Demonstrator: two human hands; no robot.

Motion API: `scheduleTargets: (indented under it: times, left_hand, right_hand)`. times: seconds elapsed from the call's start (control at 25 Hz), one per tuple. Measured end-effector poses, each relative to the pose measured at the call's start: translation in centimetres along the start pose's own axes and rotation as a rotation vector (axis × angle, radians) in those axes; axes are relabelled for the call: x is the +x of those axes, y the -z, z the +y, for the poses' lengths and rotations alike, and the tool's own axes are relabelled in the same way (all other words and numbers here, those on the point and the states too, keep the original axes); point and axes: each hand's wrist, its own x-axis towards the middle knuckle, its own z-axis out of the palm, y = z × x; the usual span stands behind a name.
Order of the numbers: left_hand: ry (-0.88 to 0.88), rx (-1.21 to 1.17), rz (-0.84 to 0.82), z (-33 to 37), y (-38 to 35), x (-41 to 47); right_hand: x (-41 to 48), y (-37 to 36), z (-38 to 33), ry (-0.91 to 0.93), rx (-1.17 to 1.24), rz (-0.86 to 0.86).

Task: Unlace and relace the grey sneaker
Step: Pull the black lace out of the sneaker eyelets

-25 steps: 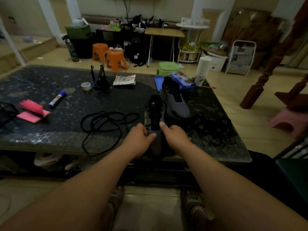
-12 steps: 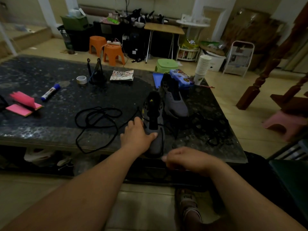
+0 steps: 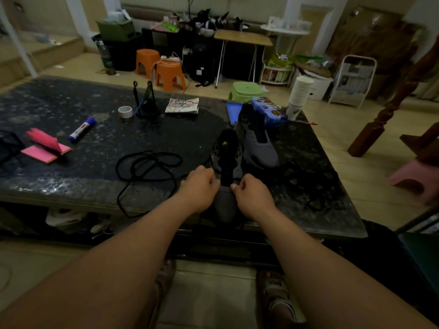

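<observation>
Flanking the grey sneaker (image 3: 225, 203), left hand (image 3: 198, 188) and right hand (image 3: 253, 194) curled, seemingly gripping its sides

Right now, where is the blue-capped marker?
In the head view the marker lies on the left of the dark table, between the pink sticky notes and the roll of tape.

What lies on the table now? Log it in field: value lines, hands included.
near sneaker: on its sole at the table edge, toe toward person
left hand: grips near sneaker's left side
right hand: grips its right side
second sneaker: behind, to the right
black lace: loose coil left of near sneaker
also there: marker, tape roll
</observation>
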Motion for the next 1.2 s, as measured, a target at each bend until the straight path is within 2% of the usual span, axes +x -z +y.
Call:
scheduleTargets:
  times: [0.08,0.16,0.2,0.24,0.28,0.36,0.4,0.44,0.52,0.6,0.68,0.72,0.8,0.88,0.96,1.08,1.16,1.2]
  left_hand:
    - [0.019,-0.364,0.005,0.6,1.3,-0.5]
    - [0.141,-0.95,0.08,1.0,3.1,-1.3]
    - [0.212,-1.14,0.092,0.9,3.7,-1.6]
    - [0.262,-1.174,0.118,0.3,3.8,-1.4]
    - [0.279,-0.982,0.134,-0.3,3.6,-1.0]
    - [0.25,-0.375,0.061,-1.1,1.6,-0.8]
    - [0.232,-0.216,-0.009,-1.0,0.3,-0.8]
    - [0.221,-0.167,-0.071,-0.7,-0.7,-0.8]
    - [0.221,-0.16,-0.076,-0.2,-2.0,-0.4]
    - [0.221,-0.147,-0.075,-0.1,-2.0,0.0]
    - [0.157,-0.135,-0.077,-0.5,-1.7,0.3]
    - [0.108,-0.132,-0.058,-0.8,-1.7,0.4]
    - [0.019,-0.152,-0.017,-1.0,-2.0,0.6]
    - [0.01,-0.199,-0.024,-0.8,-2.0,0.8]
    - [0.128,-0.42,-0.091,-0.6,-0.9,0.8]
    - [0.357,-0.92,-0.321,-1.5,2.2,0.3]
    - [0.339,-0.881,-0.344,-1.5,2.8,0.2]
    - [0.274,-0.725,-0.282,-1.1,2.2,0.3]
  right_hand:
    - [0.3,-0.5,-0.1,-0.016,-0.029,0.018]
    - [0.3,-0.7,-0.4,-0.033,-0.028,0.02]
    - [0.2,-0.6,-0.4,-0.033,-0.022,0.019]
    - [0.0,-0.5,-0.4,-0.029,-0.011,0.019]
    - [-0.2,-0.3,-0.3,-0.024,0.013,0.022]
    - [-0.7,0.6,-0.4,-0.018,0.087,0.022]
    - [-1.0,1.2,-0.4,-0.015,0.118,0.014]
    - [-1.4,1.8,-0.5,-0.017,0.143,-0.003]
    - [-2.8,3.2,-0.2,-0.034,0.251,-0.07]
    - [-4.5,4.7,0.9,-0.031,0.448,-0.216]
    - [-5.4,5.8,2.0,-0.045,0.525,-0.354]
    - [-5.2,5.7,2.1,-0.074,0.502,-0.348]
    - [-3.5,4.7,1.6,-0.109,0.365,-0.229]
    - [-2.1,3.0,0.4,-0.064,0.173,-0.114]
    - [-1.4,1.7,-0.2,-0.012,0.019,-0.058]
    - [-1.2,1.7,0.1,-0.003,-0.034,-0.013]
    - [-1.2,1.8,0.1,0.003,-0.038,-0.011]
    - [-1.2,1.9,0.0,0.013,-0.041,-0.016]
